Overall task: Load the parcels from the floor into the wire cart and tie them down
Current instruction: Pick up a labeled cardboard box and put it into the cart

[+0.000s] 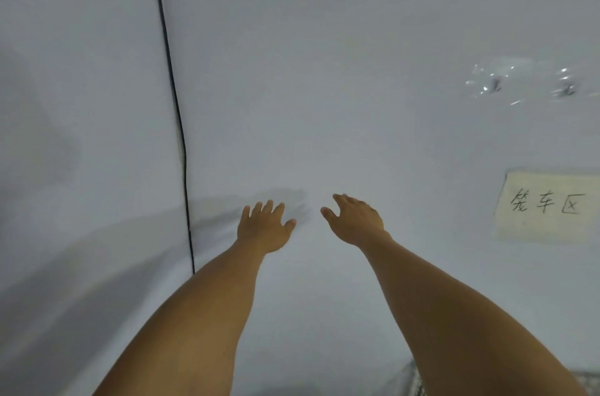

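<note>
Both forearms reach forward. The left hand (264,228) and the right hand (355,222) hold nothing, fingers spread and relaxed, close to the white wall (324,71). A handwritten sign (548,204) hangs far right. The parcels and the wire cart are out of view: look down and locate a parcel before grasping.

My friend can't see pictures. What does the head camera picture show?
The left hand and right hand reach forward, open and empty, toward a plain white wall. A thin black cable runs down the wall at left; a handwritten paper sign is stuck at right.
</note>
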